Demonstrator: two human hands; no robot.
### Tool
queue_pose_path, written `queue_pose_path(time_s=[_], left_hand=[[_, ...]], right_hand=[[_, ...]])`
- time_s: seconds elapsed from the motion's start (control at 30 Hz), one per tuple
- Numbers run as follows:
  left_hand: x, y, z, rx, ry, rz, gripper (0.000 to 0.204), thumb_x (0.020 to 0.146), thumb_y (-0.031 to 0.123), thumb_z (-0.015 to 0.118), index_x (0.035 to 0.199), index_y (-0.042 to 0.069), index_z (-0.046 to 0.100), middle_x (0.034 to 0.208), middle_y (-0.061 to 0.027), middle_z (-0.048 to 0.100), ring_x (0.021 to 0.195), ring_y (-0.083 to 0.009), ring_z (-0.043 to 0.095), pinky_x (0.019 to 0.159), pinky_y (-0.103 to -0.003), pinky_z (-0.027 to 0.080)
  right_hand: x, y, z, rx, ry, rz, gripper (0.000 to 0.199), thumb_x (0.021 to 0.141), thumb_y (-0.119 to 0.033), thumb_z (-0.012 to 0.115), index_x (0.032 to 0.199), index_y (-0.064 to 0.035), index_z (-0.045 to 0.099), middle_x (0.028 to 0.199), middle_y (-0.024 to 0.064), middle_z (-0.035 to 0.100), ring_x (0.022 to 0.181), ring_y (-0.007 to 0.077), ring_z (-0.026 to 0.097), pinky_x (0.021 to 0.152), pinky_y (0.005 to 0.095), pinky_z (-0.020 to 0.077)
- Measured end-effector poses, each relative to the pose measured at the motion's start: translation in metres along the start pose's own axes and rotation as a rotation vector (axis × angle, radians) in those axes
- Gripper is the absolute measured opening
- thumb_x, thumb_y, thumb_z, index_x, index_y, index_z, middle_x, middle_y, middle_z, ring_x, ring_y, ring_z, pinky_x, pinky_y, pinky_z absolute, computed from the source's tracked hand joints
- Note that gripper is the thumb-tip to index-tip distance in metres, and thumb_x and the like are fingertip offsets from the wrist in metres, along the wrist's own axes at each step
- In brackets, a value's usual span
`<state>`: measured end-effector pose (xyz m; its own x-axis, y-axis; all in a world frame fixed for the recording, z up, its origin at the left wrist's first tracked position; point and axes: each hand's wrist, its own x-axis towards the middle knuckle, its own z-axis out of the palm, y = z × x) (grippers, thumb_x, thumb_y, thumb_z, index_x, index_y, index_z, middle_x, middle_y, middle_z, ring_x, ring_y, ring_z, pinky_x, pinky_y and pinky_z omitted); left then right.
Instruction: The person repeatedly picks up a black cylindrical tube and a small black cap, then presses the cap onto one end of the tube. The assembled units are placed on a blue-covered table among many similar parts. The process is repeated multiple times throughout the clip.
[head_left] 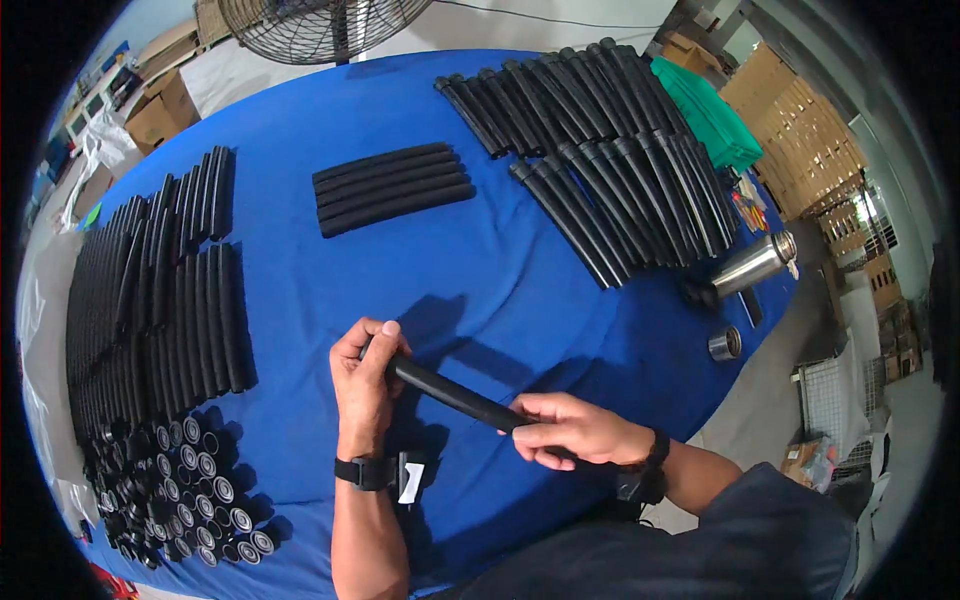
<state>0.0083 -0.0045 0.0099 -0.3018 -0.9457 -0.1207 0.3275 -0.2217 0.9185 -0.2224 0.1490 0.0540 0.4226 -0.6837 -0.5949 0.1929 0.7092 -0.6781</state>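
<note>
A plain black tube (455, 394) slants across the space just above the blue table. My left hand (366, 375) is closed around its upper left end, which the fingers partly hide. Its lower right end lies in my right hand (572, 430), thumb on top and fingers curled beneath. Beyond my hands, several black tubes (395, 187) lie side by side on the cloth. To the left of my left wrist is a group of round black caps (187, 490) with pale rings on their faces.
Rows of black tubes (150, 300) cover the left side of the blue cloth (300, 290). Capped black tubes (600, 150) fill the far right. Near the right edge are a steel flask (752, 264), a metal cup (724, 344) and a green bundle (705, 115). A fan (320, 25) stands behind.
</note>
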Motion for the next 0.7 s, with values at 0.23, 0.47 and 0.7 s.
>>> queue_pose_path(time_s=[0.23,0.47,0.7], left_hand=[[0.000,0.001,0.001,0.043,0.021,0.015,0.027,0.102,0.025,0.063,0.080,0.010,0.060,0.069,0.0030,0.058,0.048,-0.0031,0.041,0.043,-0.022,0.029],[0.002,-0.004,-0.004,0.011,-0.007,0.013,0.027,0.102,0.026,0.064,0.081,0.010,0.060,0.070,0.0009,0.060,0.048,-0.0031,0.041,0.041,-0.021,0.028],[0.001,-0.004,-0.003,-0.017,-0.033,0.055,0.026,0.101,0.026,0.066,0.082,0.008,0.062,0.069,0.0011,0.060,0.049,-0.0033,0.043,0.043,-0.021,0.032]], right_hand=[[0.004,-0.004,0.009,-0.783,0.326,-0.345,0.032,0.101,-0.028,0.067,0.111,0.0010,0.057,0.085,0.0076,0.060,0.067,0.0131,0.062,0.052,0.0294,0.0499],[0.006,0.009,0.011,-1.103,0.509,-0.683,0.040,0.097,-0.030,0.072,0.116,0.0014,0.056,0.094,0.0171,0.066,0.079,0.0269,0.067,0.074,0.0409,0.0531],[-0.007,-0.018,0.015,-0.682,0.233,-0.112,0.036,0.098,-0.032,0.071,0.108,0.0000,0.058,0.087,0.0128,0.064,0.072,0.0223,0.065,0.063,0.0374,0.0523]])
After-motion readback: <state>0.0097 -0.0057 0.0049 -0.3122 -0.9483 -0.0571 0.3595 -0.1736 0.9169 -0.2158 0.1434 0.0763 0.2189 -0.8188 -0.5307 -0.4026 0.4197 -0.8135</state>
